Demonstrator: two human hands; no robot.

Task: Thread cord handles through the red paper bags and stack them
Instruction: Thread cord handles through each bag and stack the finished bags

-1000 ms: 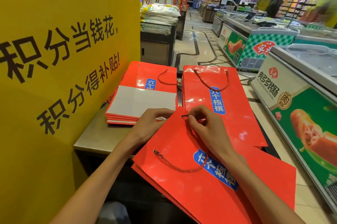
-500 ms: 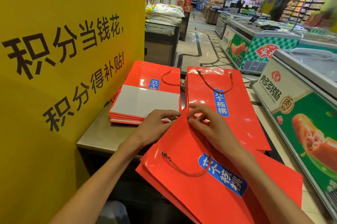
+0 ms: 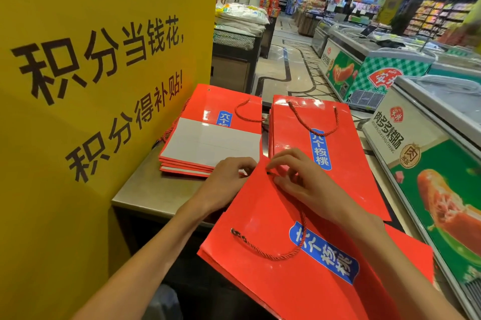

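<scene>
A flat red paper bag (image 3: 263, 218) with a blue label lies tilted across the near edge of the steel counter. A red twisted cord (image 3: 273, 256) runs from a hole at its lower left in a loop up to its top corner. My right hand (image 3: 299, 179) pinches the cord's end at that top corner. My left hand (image 3: 229, 179) grips the bag's upper edge beside it. Behind them lie two stacks of red bags: the left stack (image 3: 208, 142) shows a white panel, the right stack (image 3: 312, 137) has a cord handle on top.
A tall yellow sign board (image 3: 91, 85) stands along the left. The steel counter (image 3: 156, 192) holds the stacks. Chest freezers (image 3: 429, 163) line the right side of a supermarket aisle (image 3: 286, 69). More red bags (image 3: 406, 254) lie under my right forearm.
My right hand's fingers have worked at the top corner hole with the cord end; the cord loop has drawn slightly tighter. My left hand stays on the bag's edge.
</scene>
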